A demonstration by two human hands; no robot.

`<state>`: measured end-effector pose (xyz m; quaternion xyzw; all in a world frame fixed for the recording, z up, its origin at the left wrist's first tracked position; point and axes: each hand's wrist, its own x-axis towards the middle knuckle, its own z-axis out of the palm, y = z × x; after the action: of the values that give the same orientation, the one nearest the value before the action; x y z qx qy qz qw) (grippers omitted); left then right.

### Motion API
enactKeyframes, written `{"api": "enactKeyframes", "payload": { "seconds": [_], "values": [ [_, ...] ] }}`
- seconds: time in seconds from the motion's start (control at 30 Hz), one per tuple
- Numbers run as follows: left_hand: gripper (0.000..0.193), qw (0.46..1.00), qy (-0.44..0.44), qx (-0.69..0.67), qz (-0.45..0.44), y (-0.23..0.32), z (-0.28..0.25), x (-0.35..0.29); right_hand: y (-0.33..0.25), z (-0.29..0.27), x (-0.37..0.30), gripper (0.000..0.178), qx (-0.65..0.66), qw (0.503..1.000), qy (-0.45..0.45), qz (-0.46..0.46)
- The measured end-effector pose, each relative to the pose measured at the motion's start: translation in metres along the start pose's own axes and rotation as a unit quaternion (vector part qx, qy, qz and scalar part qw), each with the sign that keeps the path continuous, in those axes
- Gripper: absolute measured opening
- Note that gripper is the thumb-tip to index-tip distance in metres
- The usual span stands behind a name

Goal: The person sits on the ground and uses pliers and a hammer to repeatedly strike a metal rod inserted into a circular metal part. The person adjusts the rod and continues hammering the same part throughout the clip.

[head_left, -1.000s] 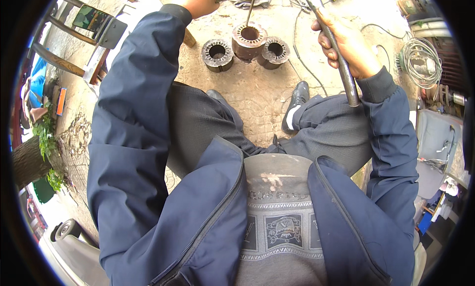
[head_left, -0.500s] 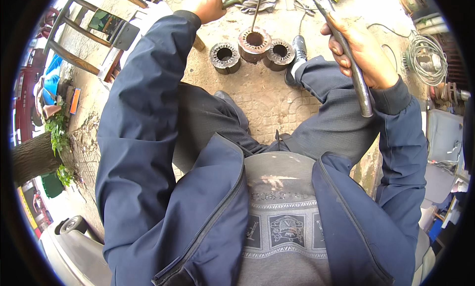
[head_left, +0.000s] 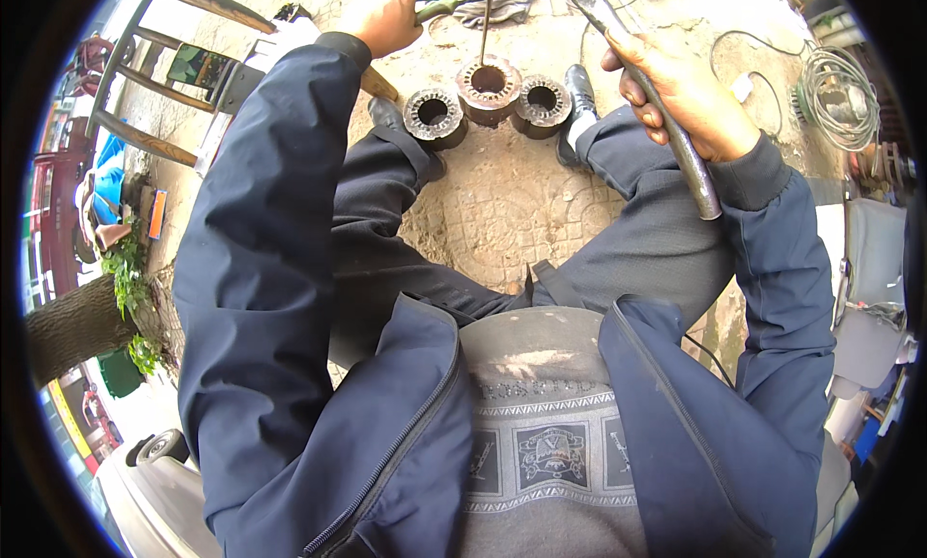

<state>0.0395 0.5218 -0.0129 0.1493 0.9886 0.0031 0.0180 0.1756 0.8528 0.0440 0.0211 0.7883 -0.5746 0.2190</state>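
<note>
My left hand [head_left: 384,22] is closed around green-handled pliers [head_left: 440,6] at the top of the view. Their jaws meet the upper part of a thin metal rod [head_left: 485,32], which stands at the far rim of the middle slotted metal ring core [head_left: 490,106]. Two similar cores flank it on the ground, a left core [head_left: 435,133] and a right core [head_left: 541,124]. My right hand [head_left: 693,104] grips the long metal handle of a hammer [head_left: 688,162]. The hammer's head is up near the rod's top, apart from it and partly cut off by the frame.
A wooden-railed chair frame [head_left: 159,85] stands at the left, near a tree trunk [head_left: 72,317]. Grey gloves [head_left: 497,13] lie beyond the cores. Coiled cable [head_left: 838,99] sits at the right. My shoes [head_left: 579,90] flank the cores.
The view has shifted slightly, showing more of my left shoe. The hammer has moved a little left toward the rod. Both hands keep their grips, and the cores stand as before.
</note>
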Motion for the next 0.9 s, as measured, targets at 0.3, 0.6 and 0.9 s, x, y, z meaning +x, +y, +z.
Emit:
{"api": "enactKeyframes", "payload": {
  "seconds": [0.3,0.6,0.9],
  "values": [
    [0.118,0.906,-0.004,0.246,0.344,-0.037,0.005,0.01,-0.041,0.011,0.067,0.04,-0.042,0.994,0.071,-0.078],
    [0.101,0.943,0.149,0.103,0.278,-0.062,0.075,0.014,-0.007,-0.004,0.078,0.041,-0.085,0.996,-0.04,-0.011],
    [0.061,0.992,0.095,0.03,0.076,-0.028,0.013,-0.001,0.021,-0.028,0.071,0.042,-0.014,0.999,-0.003,0.029]
  ]
}}
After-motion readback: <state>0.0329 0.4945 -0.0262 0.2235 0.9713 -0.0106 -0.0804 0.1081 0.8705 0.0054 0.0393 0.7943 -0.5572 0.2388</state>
